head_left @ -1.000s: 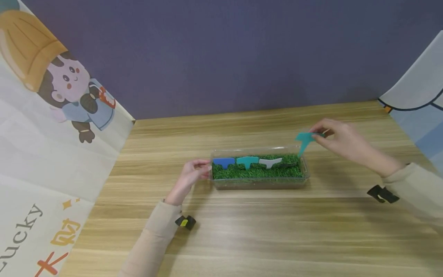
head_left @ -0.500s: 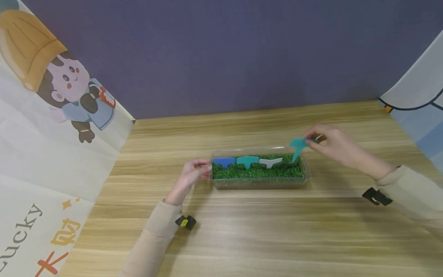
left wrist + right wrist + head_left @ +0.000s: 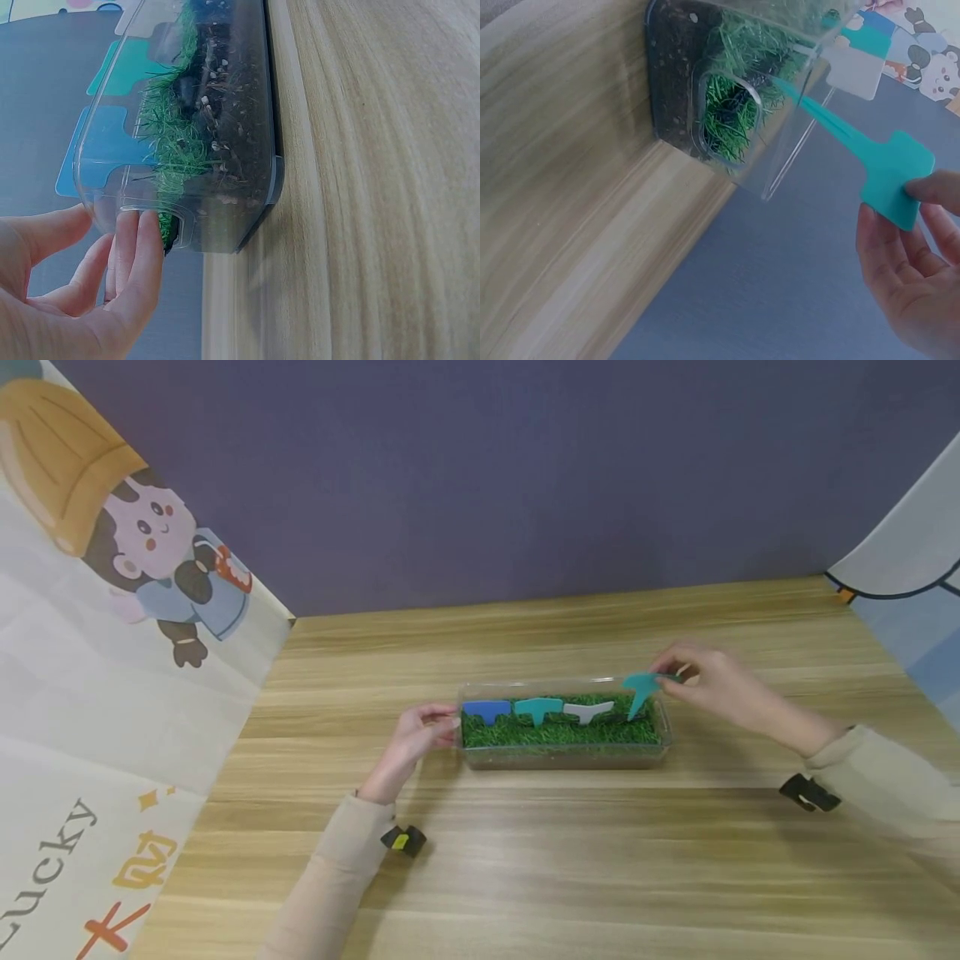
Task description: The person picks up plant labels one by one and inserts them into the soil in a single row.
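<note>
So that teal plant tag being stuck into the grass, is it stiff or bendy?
Probably fairly stiff: the teal tag keeps a straight stem while the right hand pinches only its flat head. It looks thin and flat, so likely light. The narrow pointed stem might flex or snap if pushed in crooked.

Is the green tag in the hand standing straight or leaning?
Leaning: the teal tag slants, its tip down at the grass, pinched by the right hand.

Both arms wear long beige sleeves, left sleeve [image 3: 330, 877] and right sleeve [image 3: 885, 777], ending at the wrist. Each wrist carries a small black device — the left wrist unit [image 3: 402, 840] shows a yellow marking, the right wrist unit [image 3: 806, 793] a pale one. Hands bare.
</note>
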`<state>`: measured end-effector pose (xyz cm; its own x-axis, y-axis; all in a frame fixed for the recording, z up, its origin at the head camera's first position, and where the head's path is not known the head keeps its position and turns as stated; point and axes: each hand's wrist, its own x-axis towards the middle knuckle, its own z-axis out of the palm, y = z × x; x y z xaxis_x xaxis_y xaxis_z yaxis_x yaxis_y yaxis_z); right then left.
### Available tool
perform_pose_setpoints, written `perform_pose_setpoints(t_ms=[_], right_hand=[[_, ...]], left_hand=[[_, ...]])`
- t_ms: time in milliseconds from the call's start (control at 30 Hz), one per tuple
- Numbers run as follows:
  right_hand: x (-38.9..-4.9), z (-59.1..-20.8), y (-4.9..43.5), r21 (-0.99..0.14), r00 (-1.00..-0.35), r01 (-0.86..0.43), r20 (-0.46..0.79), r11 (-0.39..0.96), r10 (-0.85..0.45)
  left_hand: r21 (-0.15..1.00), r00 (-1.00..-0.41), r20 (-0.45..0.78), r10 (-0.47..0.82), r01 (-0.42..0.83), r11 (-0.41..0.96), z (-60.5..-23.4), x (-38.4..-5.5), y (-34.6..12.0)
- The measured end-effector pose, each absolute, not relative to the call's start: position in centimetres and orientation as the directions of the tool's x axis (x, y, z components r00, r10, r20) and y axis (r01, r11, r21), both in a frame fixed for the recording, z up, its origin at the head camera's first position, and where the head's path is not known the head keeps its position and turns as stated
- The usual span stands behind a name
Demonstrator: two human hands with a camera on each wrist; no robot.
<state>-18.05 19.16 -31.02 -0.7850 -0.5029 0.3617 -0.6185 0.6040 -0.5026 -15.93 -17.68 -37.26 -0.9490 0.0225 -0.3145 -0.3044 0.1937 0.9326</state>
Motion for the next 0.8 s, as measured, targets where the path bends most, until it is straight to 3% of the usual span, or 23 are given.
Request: perform_pose_setpoints(t_ms=[800], right_hand=[[-18.2, -33.2, 18.8, -0.394, -0.663, -0.747, 0.499, 0.535, -0.558]], left_hand=[[0.936, -0.959, -0.284, 0.009, -0.275, 0.219, -37.4, -16.1, -17.4]])
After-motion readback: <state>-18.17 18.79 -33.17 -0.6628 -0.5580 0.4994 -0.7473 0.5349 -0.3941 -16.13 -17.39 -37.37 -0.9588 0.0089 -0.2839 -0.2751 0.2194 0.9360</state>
